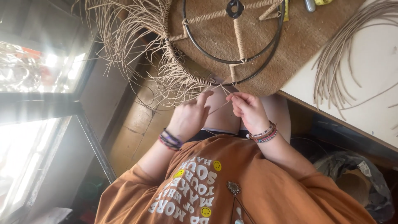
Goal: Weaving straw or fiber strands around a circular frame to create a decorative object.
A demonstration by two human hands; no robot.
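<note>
- Two bare hands meet at the near edge of a round dark metal ring frame (234, 62) whose spokes are wrapped in pale cord, as I watch through the head camera.
- I see the left hand (190, 116), wearing dark beaded bracelets (170, 140) at the wrist, with its fingers curled together and its fingertips pinching a thin tan rattan strand (219, 107) just below the frame's rim.
- I see the right hand (248, 110), with pink and blue beaded bracelets (265, 135) at its wrist, pinching the same strand between thumb and forefinger, the other fingers folded close.
- The strand runs taut between the two hands and up to the woven edge of the frame; I cannot tell exactly where it ties in.
- The frame lies on a coarse brown woven mat (306, 37) that overhangs the edge of a white tabletop (373, 83).
- A fringe of loose tan fibre ends (124, 37) sprays out from the frame's left side.
- A bundle of long bare rattan strands (344, 54) lies curved on the tabletop, well apart from the hands.
- The person wears an orange printed shirt (265, 191).
- A dark plastic bag (365, 182) sits low at right under the table.
</note>
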